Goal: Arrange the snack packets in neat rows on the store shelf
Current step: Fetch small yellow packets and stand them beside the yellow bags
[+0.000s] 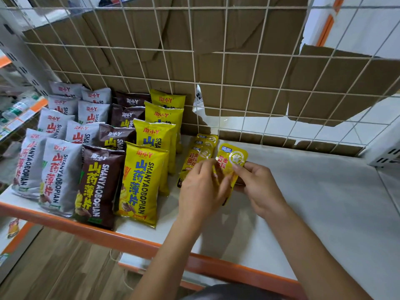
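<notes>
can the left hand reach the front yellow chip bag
Probably yes: the front yellow chip bag stands just left of the left hand, nothing between them, but it holds a small packet.

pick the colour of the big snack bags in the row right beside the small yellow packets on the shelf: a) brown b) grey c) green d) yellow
D: the yellow bags form the row next to the small yellow packets, while the brown bags and grey bags stand farther to the left.
</notes>
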Demonstrator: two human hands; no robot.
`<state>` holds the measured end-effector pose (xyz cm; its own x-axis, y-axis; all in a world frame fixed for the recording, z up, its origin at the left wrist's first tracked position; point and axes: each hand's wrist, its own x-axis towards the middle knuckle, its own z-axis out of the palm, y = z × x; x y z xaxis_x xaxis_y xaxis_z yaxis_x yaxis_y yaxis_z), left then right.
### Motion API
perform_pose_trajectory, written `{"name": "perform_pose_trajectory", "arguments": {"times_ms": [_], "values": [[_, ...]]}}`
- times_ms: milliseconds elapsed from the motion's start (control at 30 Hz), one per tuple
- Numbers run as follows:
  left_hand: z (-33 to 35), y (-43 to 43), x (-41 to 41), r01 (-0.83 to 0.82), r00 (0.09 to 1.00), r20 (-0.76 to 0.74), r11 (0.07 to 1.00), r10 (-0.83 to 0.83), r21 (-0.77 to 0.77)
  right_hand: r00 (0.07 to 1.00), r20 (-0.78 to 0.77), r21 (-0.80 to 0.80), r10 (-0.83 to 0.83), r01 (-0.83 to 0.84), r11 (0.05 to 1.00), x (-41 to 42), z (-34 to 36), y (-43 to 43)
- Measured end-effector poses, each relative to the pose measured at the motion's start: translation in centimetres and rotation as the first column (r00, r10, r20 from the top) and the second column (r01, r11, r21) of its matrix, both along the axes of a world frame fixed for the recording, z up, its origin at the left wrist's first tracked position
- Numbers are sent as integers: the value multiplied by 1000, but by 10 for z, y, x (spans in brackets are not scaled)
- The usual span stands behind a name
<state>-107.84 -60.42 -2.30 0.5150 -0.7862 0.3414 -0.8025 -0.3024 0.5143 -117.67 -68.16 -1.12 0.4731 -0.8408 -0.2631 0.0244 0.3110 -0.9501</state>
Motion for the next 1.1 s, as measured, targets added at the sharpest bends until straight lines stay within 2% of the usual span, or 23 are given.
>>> {"name": "perform_pose_trajectory", "arguments": {"times_ms": [100,200,267,333,400,500,600,733,1100], "values": [[-1,5,0,-20,999,-25,1000,20,23,996,-17,-38,87,-87,995,9,4,3],[1,12,6,-117,991,-57,992,120,52,978,-59,-52,198,-201,978,16,1,4],[1,17,9,-188,977,-74,974,198,128,958,-239,-220,160,-214,952,21,-8,0],[-2,22,14,-242,967,-26,946,253,213,893,-446,-422,61,-271,865,25,-12,-6],[-4,23,17,-274,959,2,921,284,278,841,-540,-533,10,-351,770,28,-14,-10],[-5,19,19,-284,956,23,899,293,333,786,-618,-610,-14,-469,639,34,-20,-16],[-4,18,17,-300,952,41,891,304,341,739,-673,-611,-16,-544,576,41,-24,-20],[-5,18,15,-305,951,48,895,306,325,698,-716,-584,-20,-582,566,44,-26,-20],[-9,18,14,-331,943,68,886,327,324,731,-683,-552,0,-516,656,33,-19,-19]]}}
